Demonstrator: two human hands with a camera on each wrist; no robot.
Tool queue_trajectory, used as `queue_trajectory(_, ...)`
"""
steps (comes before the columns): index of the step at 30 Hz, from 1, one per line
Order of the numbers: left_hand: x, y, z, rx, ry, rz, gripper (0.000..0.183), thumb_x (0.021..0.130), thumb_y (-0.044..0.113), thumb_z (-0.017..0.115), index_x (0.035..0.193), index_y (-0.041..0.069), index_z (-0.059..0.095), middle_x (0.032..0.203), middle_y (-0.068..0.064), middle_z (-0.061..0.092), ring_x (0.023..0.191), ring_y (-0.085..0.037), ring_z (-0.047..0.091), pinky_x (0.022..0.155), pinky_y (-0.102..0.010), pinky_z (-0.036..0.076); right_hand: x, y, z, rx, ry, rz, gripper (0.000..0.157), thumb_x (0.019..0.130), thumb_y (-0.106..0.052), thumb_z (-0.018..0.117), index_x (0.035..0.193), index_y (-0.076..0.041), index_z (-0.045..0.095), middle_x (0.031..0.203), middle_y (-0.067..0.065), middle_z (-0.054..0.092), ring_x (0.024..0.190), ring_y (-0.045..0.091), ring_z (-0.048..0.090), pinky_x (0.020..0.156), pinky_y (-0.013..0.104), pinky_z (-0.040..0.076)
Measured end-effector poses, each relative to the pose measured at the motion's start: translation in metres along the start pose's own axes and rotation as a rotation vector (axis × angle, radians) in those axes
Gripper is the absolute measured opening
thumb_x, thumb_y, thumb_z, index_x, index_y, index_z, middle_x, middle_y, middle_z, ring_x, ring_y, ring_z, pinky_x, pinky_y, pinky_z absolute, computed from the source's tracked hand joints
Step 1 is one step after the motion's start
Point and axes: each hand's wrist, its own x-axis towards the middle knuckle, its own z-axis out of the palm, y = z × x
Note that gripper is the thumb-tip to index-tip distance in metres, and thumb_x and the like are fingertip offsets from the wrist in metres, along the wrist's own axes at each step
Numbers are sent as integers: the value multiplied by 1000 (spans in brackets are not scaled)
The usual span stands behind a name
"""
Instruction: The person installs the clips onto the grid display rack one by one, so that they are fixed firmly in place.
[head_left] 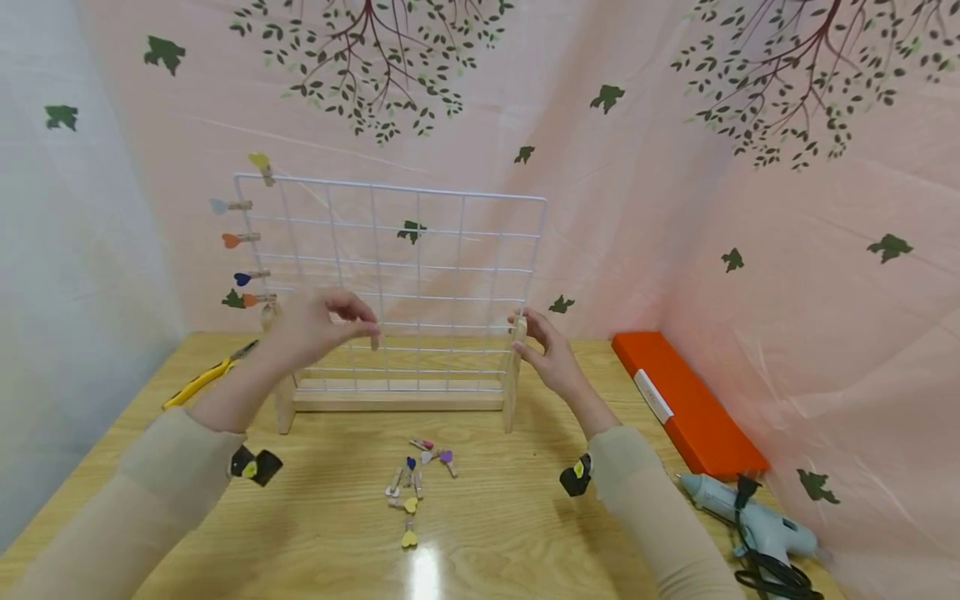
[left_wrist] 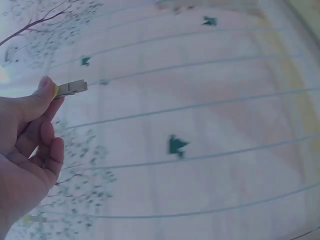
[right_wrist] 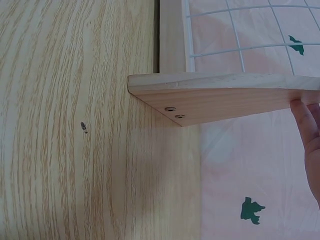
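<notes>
My left hand (head_left: 311,329) pinches a small wooden clothespin (left_wrist: 73,88) between thumb and forefinger, in front of the white wire grid (head_left: 417,192). A bit of yellow shows at its pinched end; its other end points away from the fingers. My right hand (head_left: 553,357) grips the right wooden upright (right_wrist: 225,100) of the grid's stand, the thumb on the near side and fingers behind. Heart-topped clothespins are clipped on the grid: a yellow one (head_left: 260,162) at the top left corner, and light blue, orange and dark blue ones down the left edge.
A loose pile of heart clothespins (head_left: 408,505) lies on the table (head_left: 322,508) before the stand. Yellow-handled pliers (head_left: 198,383) lie at the left. An orange box (head_left: 693,408) and a glue gun (head_left: 757,521) with a black cord are at the right.
</notes>
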Motion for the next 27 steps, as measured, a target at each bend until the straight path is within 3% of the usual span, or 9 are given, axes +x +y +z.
queue_trajectory(2,7,15,-24,50,125,47,16,77,35,67,82,20,68,86,2,62,80,-13,50,61,-26,40,0,0,0,-2,-1,0,49,83,7,55,128,8,36,124,27,48,112,40,47,79,40,50)
queue_trajectory(5,20,33,-56,41,309,162,16,75,30,70,81,15,71,84,0,65,78,-11,49,64,-23,36,1,0,0,-1,-3,2,49,83,6,54,129,7,36,124,26,48,113,39,47,79,43,49)
queue_trajectory(7,30,42,-74,33,428,225,15,74,26,72,79,12,72,78,6,65,74,-8,49,65,-19,34,1,0,0,-1,-2,10,49,84,6,54,129,7,36,125,25,48,113,38,47,80,43,49)
queue_trajectory(11,48,50,-100,24,585,239,18,72,25,73,77,8,72,69,21,61,64,-3,45,62,-17,32,1,0,1,-6,0,22,49,84,5,55,129,7,36,125,24,48,114,36,47,81,41,49)
queue_trajectory(16,72,44,-120,-7,629,179,22,73,27,72,78,6,72,64,29,53,60,-4,39,61,-18,28,2,1,2,-7,4,29,49,83,5,55,129,6,36,125,24,48,114,36,47,81,45,48)
queue_trajectory(21,83,32,-128,90,588,125,22,76,28,70,80,7,72,63,32,49,65,0,38,65,-17,27,5,3,4,10,5,15,49,83,7,54,128,8,36,125,26,47,112,41,46,81,39,49)
queue_trajectory(24,85,26,-130,145,557,89,18,76,30,69,80,12,72,63,30,47,65,0,35,66,-18,25,7,5,5,18,7,-3,48,83,8,54,127,8,37,124,27,47,110,45,46,80,28,50)
queue_trajectory(27,90,20,-129,194,517,63,17,78,31,68,82,14,72,65,26,47,65,-3,33,64,-20,24,7,5,6,17,15,-7,48,83,8,55,127,7,38,123,27,48,110,46,46,79,27,50)
